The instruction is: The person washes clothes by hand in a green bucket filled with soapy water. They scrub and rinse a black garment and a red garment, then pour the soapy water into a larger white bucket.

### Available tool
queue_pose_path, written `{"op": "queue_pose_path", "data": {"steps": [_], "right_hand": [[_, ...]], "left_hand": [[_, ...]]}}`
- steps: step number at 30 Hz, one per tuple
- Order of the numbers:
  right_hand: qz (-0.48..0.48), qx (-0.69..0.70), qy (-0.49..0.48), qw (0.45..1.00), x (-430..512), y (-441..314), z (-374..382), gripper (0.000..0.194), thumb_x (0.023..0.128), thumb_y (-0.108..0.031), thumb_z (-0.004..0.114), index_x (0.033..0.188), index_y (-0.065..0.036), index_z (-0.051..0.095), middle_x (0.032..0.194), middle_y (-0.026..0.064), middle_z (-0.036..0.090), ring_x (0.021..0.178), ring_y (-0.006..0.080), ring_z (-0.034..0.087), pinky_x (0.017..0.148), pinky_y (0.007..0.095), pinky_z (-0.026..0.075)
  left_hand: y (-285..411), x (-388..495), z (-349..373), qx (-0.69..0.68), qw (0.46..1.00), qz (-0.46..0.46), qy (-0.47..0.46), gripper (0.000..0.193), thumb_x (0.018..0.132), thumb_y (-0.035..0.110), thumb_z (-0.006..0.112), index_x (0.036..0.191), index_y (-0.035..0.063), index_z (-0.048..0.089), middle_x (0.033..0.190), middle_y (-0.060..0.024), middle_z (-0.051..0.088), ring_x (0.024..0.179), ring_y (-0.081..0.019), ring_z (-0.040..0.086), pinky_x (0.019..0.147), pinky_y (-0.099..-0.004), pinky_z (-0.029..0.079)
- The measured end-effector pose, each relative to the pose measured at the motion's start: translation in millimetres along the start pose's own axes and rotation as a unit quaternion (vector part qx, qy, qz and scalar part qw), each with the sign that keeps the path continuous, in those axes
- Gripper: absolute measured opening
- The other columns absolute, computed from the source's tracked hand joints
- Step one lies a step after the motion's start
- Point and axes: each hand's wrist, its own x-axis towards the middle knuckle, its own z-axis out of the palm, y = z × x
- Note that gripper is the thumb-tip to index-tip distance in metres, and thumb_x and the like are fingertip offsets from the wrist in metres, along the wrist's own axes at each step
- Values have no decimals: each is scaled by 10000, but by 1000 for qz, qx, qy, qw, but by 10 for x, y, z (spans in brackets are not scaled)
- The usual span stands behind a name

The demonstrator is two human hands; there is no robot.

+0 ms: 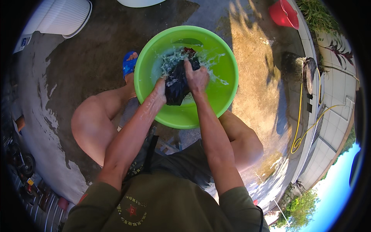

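A large green plastic basin [185, 123] of water stands on the ground between my legs. My left hand [160, 88] grips the left edge of a dark wet cloth [176, 84] inside the basin. On the cloth's right side, my right hand [197, 76] is closed on it, thumb pointing up the picture. Water splashes around the cloth's far end, where a small dark red part [189, 51] shows. How much of the cloth is under water, I cannot tell.
A red bucket [282, 14] stands at the upper right, a white ribbed plastic container [62, 17] at the upper left. A yellow hose [300, 116] lies along the right. My foot in a blue slipper [128, 65] is left of the basin. A motorcycle [26, 162] is at the far left.
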Motion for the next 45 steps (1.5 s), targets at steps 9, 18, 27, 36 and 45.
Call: {"op": "queue_pose_path", "data": {"steps": [9,18,27,36,45], "right_hand": [[158,192,-38,968,497,607,609,605,845,-306,764,1312,39,595,1341,284,601,1258,407,570,1043,442,435],[270,129,-172,939,587,746,813,548,835,-264,756,1264,43,606,1217,220,657,1117,347,630,980,409,475],[-140,403,-162,890,-1007,-794,-1057,350,788,-82,784,1091,21,643,944,134,689,882,206,677,801,318,524],[114,-20,-114,987,590,606,73,667,798,-543,775,984,94,709,971,304,717,957,472,690,870,504,526],[127,63,-181,973,460,984,943,625,801,-260,765,1285,92,585,1315,302,604,1247,413,576,1077,421,422]], "left_hand": [[-61,566,160,380,803,184,419,882,867,291,753,1537,-8,263,1502,-243,425,1327,-345,485,1050,-428,454],[77,1241,-472,305,891,47,334,600,947,418,640,1403,46,524,1310,-134,610,1139,-247,610,928,-395,513],[301,413,70,-11,1000,-24,7,405,950,280,625,1256,13,618,1184,-158,684,987,-290,698,862,-426,577],[183,-76,597,269,945,80,170,351,943,207,643,1192,-39,625,1083,-151,708,996,-235,686,935,-381,539],[62,811,38,481,794,87,362,790,855,243,755,1468,-68,365,1392,-249,537,1256,-375,546,1046,-448,442]]}}
